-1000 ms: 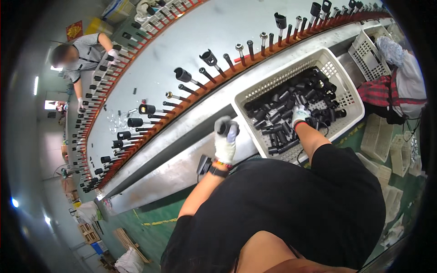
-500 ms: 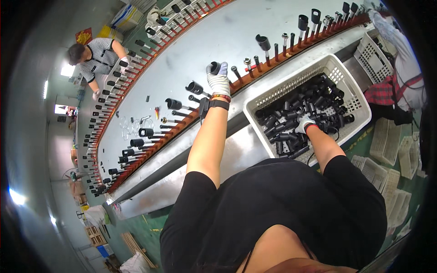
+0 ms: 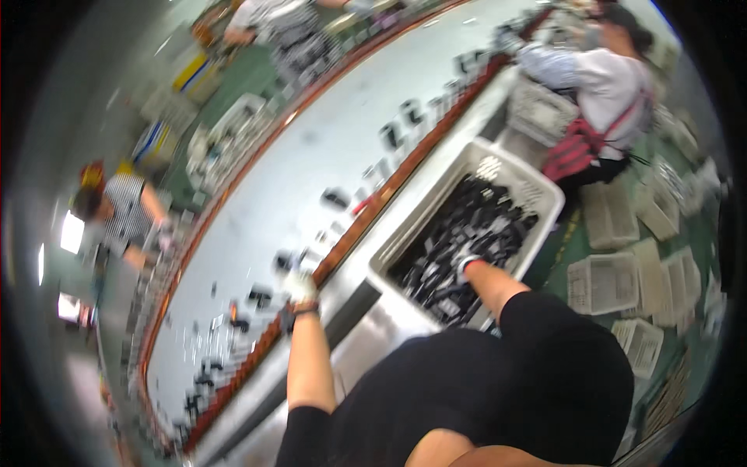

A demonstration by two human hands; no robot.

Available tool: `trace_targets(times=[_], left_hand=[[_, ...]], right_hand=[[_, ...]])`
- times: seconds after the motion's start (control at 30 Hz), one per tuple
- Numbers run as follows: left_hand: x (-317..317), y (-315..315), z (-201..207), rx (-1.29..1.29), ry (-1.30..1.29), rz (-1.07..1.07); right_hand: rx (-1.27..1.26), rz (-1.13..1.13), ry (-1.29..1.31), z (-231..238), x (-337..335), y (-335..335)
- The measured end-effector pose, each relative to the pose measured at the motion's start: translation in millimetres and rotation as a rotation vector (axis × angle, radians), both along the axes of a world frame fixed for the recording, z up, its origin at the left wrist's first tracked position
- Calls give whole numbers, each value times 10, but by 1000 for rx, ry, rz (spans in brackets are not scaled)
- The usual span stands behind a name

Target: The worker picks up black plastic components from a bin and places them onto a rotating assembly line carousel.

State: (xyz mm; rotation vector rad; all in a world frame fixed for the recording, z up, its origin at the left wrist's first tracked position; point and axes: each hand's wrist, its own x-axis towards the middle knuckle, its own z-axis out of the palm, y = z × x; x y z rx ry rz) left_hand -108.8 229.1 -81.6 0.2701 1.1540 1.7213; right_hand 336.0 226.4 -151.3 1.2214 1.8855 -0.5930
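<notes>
Motion smears the view. My left hand (image 3: 299, 286), in a white glove, is at the near rim of the long table, its fingers closed around a black cylindrical cap (image 3: 285, 261). It sits beside the row of upright red-and-silver rods, several topped with black caps. My right hand (image 3: 467, 260), also gloved, reaches down into a white perforated basket (image 3: 551, 204) among many loose black tubular parts (image 3: 436, 272). Those parts and the blur hide its fingers, so I cannot make out a grip.
A brown rail (image 3: 373, 208) with rods edges the pale table (image 3: 257, 187). One co-worker (image 3: 615, 86) sits at the far right, others across the table (image 3: 120, 210). White crates (image 3: 603, 284) stand on the green floor at right. Clear loose pieces lie on the table's left part.
The view has turned, so the table and basket appear shifted left and tilted more. Another co-worker has come into view at right. My left hand appears lower; my right hand stays in the basket.
</notes>
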Motion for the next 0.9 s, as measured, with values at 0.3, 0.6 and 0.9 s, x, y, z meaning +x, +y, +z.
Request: trace_targets(times=[0.3,0.6,0.9], left_hand=[[1572,-1178,1126,-72,1048,-194],[2383,-777,727,324,1371,-802],[1825,-808,724,108,971,-579]], right_hand=[[89,-532,624,1438,9,-61],[109,-867,1810,1894,-332,-818],[202,-1097,1881,1957,-232,-1046]])
